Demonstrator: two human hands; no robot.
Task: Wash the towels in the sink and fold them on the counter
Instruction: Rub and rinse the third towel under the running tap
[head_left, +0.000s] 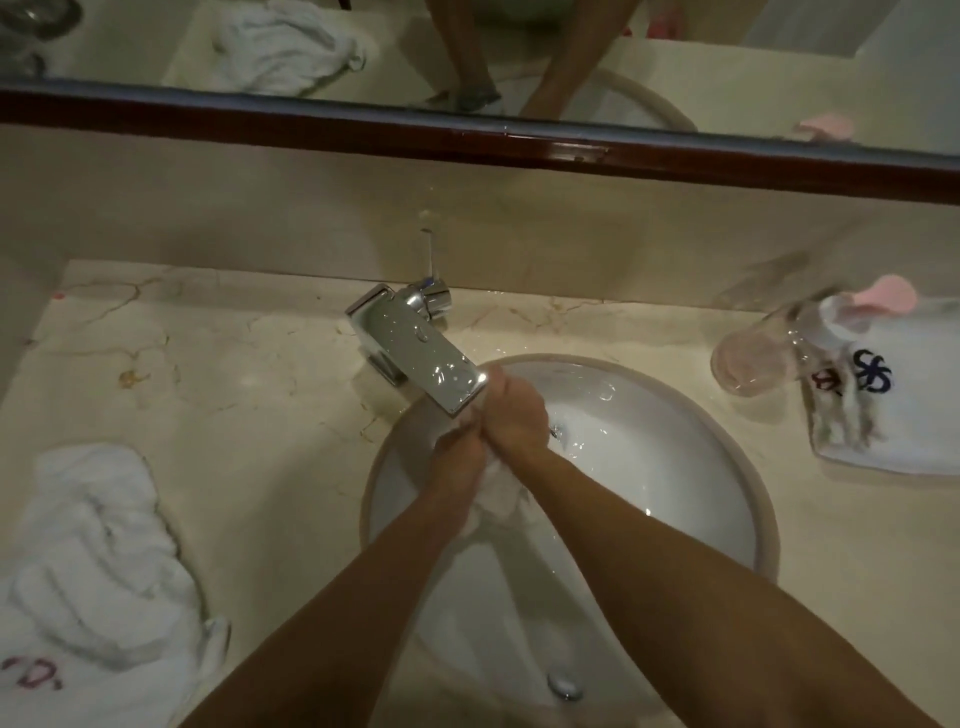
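- Down at the lower left of the frame, a crumpled white towel (98, 566) lies heaped on the marble counter (249, 395), with pink stitching showing near the bottom edge.
- Above it, along the top of the frame, a mirror (727, 62) with a dark wooden lower edge reflects that heap and the person's forearms.
- Near the middle, a chrome tap (415, 353) stands on the counter and reaches out over the rim of the round white sink (748, 467); its spout ends just above the hands.
- Just under the spout, the left hand (460, 452) is closed around a wet white cloth (493, 493), its knuckles pressed against the other hand.
- Right beside it, the right hand (514, 415) is also clenched on the same cloth, slightly higher in the frame; the bunched cloth hangs down between the wrists into the basin.
- Both forearms rise from the bottom edge of the frame and meet over the sink.
- At the bottom of the basin sits a metal drain (563, 683).
- Toward the right, a clear glass (753, 358) lies tipped on its side on the counter.
- At the far right edge, a white tray (893, 457) holds a white item with a dark blue emblem, and a pink object (885, 296) rests at its upper end.
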